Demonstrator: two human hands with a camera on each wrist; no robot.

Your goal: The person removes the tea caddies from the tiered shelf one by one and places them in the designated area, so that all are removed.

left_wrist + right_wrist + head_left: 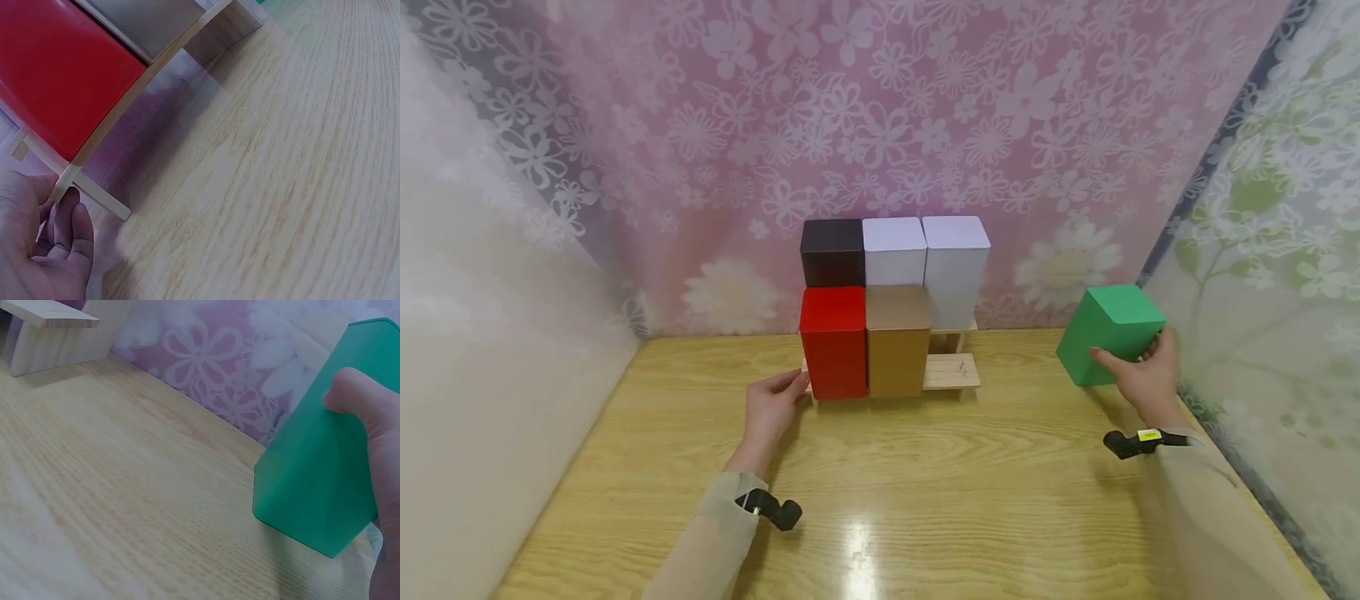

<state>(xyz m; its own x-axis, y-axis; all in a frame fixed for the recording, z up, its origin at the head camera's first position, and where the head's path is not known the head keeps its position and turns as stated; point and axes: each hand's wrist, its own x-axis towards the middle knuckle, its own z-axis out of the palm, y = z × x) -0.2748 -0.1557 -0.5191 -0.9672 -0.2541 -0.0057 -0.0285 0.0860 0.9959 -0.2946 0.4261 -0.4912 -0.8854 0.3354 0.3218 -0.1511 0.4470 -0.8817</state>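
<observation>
Pink floral backdrop [880,125], beyond both hands. Wood-grain table [940,492], under both hands. Two-tier wooden stand [951,371], left end at left hand's fingertips, well apart from right hand, off to its left. Red box [835,354] on lower tier, just right of left hand; brown box [898,362] next, beyond the red one from that hand. Black box [832,254] and two white boxes [957,283], row behind, farther out from left hand. Green box [1090,342] in right hand, tilted; cannot tell if its base touches the table. Right hand [1150,379] clamped on green box, thumb on near face. Left hand [771,408] pinching the stand's end, thumb and fingers at board edge. Black wrist mounts [769,509], one behind each hand.
</observation>
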